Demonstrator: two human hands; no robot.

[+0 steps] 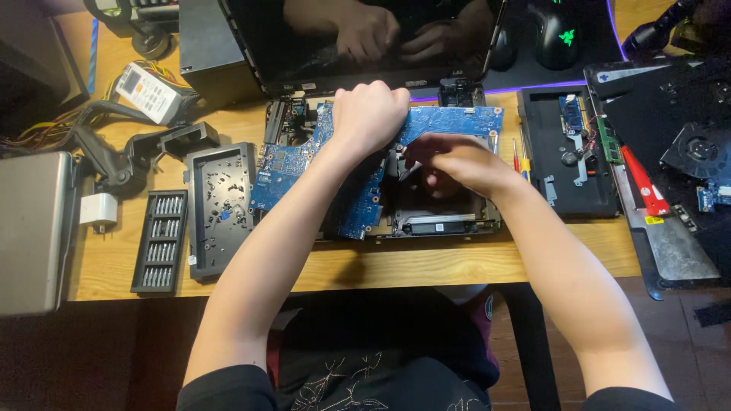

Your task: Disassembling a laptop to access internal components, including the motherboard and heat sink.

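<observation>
A blue laptop motherboard (285,164) lies tilted over the opened laptop base (449,222) on the wooden desk (426,262). My left hand (369,114) is closed in a fist over the board's upper middle, gripping it. My right hand (457,161) reaches under the board's right part, fingers curled into the base's dark bay; what they touch is hidden. The laptop's dark screen (365,38) stands behind and mirrors both hands.
A black bit set (161,242) and a black cover panel (221,205) lie at left, with a grey laptop (30,228) at the far left. Another panel with parts (567,152), a red-handled tool (643,183), a fan (697,148) and a mouse (556,34) are at right.
</observation>
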